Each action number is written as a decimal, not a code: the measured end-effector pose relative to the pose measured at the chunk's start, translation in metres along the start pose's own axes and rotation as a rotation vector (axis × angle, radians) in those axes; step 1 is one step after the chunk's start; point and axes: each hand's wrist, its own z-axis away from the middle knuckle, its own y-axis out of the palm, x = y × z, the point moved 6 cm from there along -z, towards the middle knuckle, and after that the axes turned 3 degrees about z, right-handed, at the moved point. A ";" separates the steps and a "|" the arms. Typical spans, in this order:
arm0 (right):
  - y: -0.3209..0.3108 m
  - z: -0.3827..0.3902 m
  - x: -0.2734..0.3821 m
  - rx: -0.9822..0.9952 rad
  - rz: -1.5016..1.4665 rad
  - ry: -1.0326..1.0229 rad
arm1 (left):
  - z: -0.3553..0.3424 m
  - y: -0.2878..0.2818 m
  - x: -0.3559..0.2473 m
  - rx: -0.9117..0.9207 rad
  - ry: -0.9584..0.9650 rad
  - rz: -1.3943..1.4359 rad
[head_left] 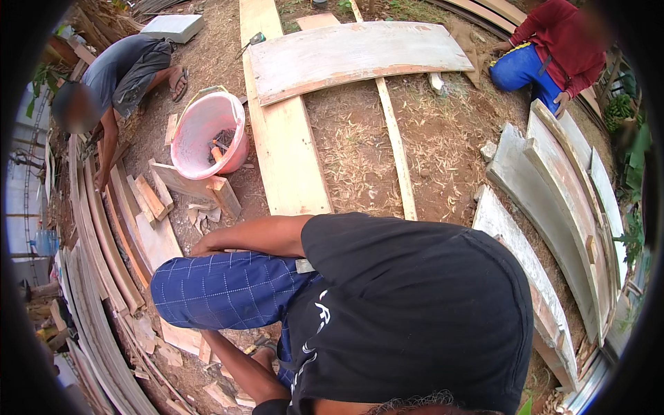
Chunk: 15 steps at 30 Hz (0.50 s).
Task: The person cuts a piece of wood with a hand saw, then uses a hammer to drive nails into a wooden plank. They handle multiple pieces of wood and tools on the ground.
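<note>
My blue checked shorts [214, 290] and bent knee cover most of what my hands do. The right forearm [259, 236] reaches left above the knee; my right hand [201, 246] is partly visible at its far side, fingers hidden, near wood offcuts [202, 216]. Below the thigh runs my left forearm [238, 363], its hand hidden behind the leg beside a pale board [183, 337]. What either hand holds cannot be seen. A small tool [263, 341], too unclear to name, lies by my foot. Beyond the right hand stands a pink tub [238, 149] containing an orange-handled tool [218, 153] and dark metal pieces.
A curved whitish panel [360, 59] rests across long planks [287, 152], a tape measure [257, 38] at its corner. Curved panels [553, 207] stand at right, near a person in red [564, 41]. Another person [135, 72] bends over stacked strips [104, 228] at left.
</note>
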 end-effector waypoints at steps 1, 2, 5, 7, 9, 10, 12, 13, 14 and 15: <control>-0.003 0.001 -0.019 0.042 -0.297 0.076 | -0.002 0.011 -0.007 0.018 0.012 -0.001; -0.024 0.016 -0.066 0.034 -0.591 0.168 | -0.009 0.047 -0.015 0.095 0.022 0.006; -0.023 0.021 -0.053 -0.024 -0.384 0.140 | 0.001 0.019 -0.007 -0.004 0.013 0.024; -0.027 0.032 -0.053 -0.041 -0.328 0.154 | 0.008 0.014 -0.006 -0.093 -0.004 0.051; -0.028 0.040 -0.046 -0.050 -0.295 0.167 | 0.005 0.005 0.001 -0.087 -0.010 -0.120; -0.030 0.045 -0.045 -0.049 -0.284 0.173 | 0.003 0.004 0.004 -0.081 -0.017 -0.204; -0.036 0.056 -0.048 -0.068 -0.263 0.204 | 0.018 0.025 -0.020 -0.088 0.024 0.000; -0.034 0.056 -0.043 -0.060 -0.250 0.201 | 0.009 0.010 -0.012 -0.051 0.007 0.012; -0.035 0.056 -0.039 -0.053 -0.237 0.199 | 0.004 -0.008 -0.006 -0.014 -0.013 0.021; -0.037 0.055 -0.036 -0.050 -0.224 0.195 | -0.001 -0.027 -0.008 -0.017 0.013 0.018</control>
